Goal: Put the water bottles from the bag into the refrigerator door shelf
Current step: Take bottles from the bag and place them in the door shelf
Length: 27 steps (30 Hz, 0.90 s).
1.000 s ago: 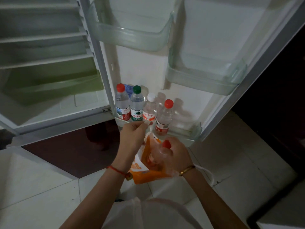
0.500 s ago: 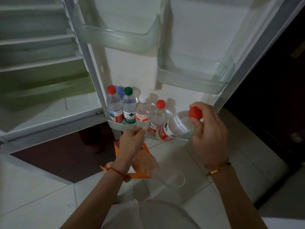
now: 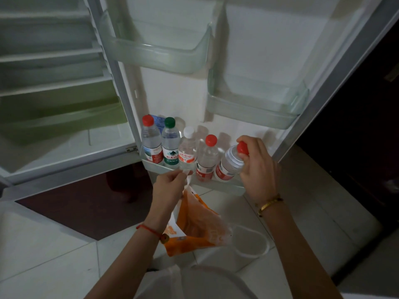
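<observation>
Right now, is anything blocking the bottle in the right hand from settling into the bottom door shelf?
Nothing visible. The right hand holds the tilted bottle by its cap, base already inside the bottom door shelf, beside the red-capped bottle, with free space to its right.

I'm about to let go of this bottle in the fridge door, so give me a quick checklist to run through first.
1. Right hand grips the bottle by its cap: ok.
2. Bottle upright: not ok, it tilts.
3. Bottle base inside the door shelf: cannot tell.
4. Free slot at the row's right end: ok.
5. Four shelved bottles standing: ok.
6. Left hand holds the bag: ok.
</observation>
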Motion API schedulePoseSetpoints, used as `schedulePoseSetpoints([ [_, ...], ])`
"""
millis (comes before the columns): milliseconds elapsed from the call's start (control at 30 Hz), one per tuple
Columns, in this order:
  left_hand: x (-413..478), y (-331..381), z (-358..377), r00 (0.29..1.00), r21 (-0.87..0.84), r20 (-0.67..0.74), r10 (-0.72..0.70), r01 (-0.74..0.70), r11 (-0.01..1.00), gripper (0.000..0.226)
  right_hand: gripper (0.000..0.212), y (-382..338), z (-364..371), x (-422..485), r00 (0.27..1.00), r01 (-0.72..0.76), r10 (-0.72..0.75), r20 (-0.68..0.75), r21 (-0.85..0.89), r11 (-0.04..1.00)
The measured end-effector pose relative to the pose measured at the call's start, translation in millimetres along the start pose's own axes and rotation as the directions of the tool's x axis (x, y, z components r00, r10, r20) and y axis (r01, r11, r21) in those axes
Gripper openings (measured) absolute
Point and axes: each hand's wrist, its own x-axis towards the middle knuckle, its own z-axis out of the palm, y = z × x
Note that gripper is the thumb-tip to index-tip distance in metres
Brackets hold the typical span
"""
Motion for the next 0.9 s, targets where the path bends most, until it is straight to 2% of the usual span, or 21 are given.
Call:
schedulePoseSetpoints([
  [333,10,-13,4,1.0,-0.048,0.007,0.0,0.0,0.999,0.022,0.037,10,35,17,0.994,-0.038,0.042,0.098,-0.046,0.998],
  [533,15,-16,2,0.999,-0.026,-0.044,-0.025,0.024,0.999,0.023,0.039,17,51,16,0.979,-0.097,0.107,0.171,-0.064,0.993],
  [767,20,-19,-3,0.998,-0.044,-0.062,-0.032,0.03,0.999,0.02,0.041,21,55,17,0.98,-0.128,0.117,0.16,0.061,0.99],
  [900,21,-22,-9,0.995,-0.044,-0.084,-0.046,0.043,0.998,0.019,0.045,20,59,4,0.985,-0.168,0.16,0.057,0.187,0.968],
])
